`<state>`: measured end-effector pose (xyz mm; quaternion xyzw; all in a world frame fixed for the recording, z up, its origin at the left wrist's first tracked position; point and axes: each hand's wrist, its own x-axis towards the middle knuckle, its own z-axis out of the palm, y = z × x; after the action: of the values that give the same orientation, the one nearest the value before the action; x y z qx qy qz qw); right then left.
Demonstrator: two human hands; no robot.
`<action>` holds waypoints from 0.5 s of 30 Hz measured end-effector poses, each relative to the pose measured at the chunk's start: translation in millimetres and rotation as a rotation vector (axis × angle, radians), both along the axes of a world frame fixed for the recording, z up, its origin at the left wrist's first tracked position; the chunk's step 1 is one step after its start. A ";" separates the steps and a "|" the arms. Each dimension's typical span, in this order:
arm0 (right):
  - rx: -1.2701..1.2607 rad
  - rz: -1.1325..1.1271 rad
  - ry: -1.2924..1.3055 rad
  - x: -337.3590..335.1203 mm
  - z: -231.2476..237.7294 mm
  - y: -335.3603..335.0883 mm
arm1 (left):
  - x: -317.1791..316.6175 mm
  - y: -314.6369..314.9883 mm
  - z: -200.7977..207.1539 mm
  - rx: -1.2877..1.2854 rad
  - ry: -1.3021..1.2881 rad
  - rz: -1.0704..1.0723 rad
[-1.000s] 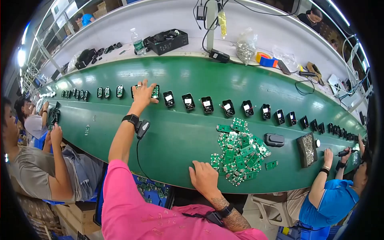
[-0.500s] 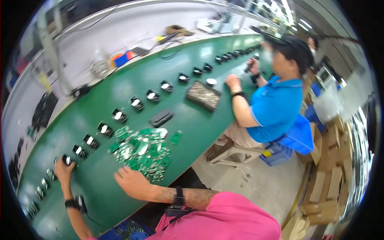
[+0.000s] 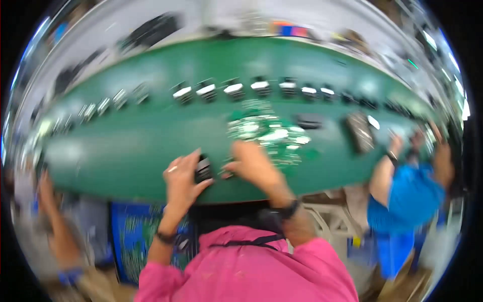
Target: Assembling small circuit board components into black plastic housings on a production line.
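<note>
Near the table's front edge, my left hand (image 3: 182, 182) grips a small black plastic housing (image 3: 203, 169) between fingers and thumb. Just right of it, my right hand (image 3: 255, 165) is low over the table with fingertips drawn together. Motion blur hides what they pinch, though something small and greenish shows at the tips. Beyond my right hand spreads a loose pile of green circuit boards (image 3: 271, 133). Behind the pile runs a row of black housings with white faces (image 3: 260, 86).
A dark oblong case (image 3: 308, 121) lies right of the pile, and a brown block (image 3: 360, 133) farther right. A co-worker in a blue shirt (image 3: 410, 194) sits at the right; another person's arm (image 3: 59, 221) shows at the left. Below the edge stands a blue bin of boards (image 3: 136, 241).
My view has swung left and down. My left hand has taken a black housing from the row and brought it to the front edge. My right hand has come close beside it.
</note>
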<state>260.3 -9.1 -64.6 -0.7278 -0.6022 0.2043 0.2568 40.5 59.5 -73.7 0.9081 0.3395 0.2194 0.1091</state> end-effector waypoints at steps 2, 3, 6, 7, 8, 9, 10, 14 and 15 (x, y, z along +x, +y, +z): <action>-0.138 -0.171 0.275 -1.2 27.1 -8.3 | -7.9 -11.8 -10.9 -0.125 0.000 0.114; -0.150 -0.173 0.397 -2.5 25.7 -12.3 | -13.2 -18.3 -17.2 -0.135 -0.083 0.152; -0.188 -0.146 0.621 -13.4 19.1 -19.5 | -34.1 -32.2 -32.2 -0.143 -0.274 0.253; -0.199 -0.163 0.731 -18.0 18.4 -23.5 | -40.7 -36.1 -37.1 -0.152 -0.281 0.291; -0.222 -0.139 0.720 -22.8 19.4 -26.1 | -45.5 -37.6 -41.6 -0.154 -0.307 0.306; -0.172 -0.139 0.780 -27.2 21.1 -29.0 | -48.2 -37.2 -43.1 -0.155 -0.335 0.308; -0.120 -0.142 0.840 -31.6 22.1 -30.7 | -48.8 -37.5 -43.5 -0.163 -0.344 0.324; -0.044 -0.039 0.612 -48.2 13.6 -34.1 | -40.0 -37.2 -36.1 -0.173 -0.244 0.289; -0.018 -0.081 0.635 -52.3 8.6 -35.1 | -39.9 -37.1 -36.6 -0.185 -0.240 0.293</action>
<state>208.0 -44.2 -56.0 -0.6533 -0.4607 0.4162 0.4333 0.6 22.5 -110.2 0.8025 0.4711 0.3076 0.1988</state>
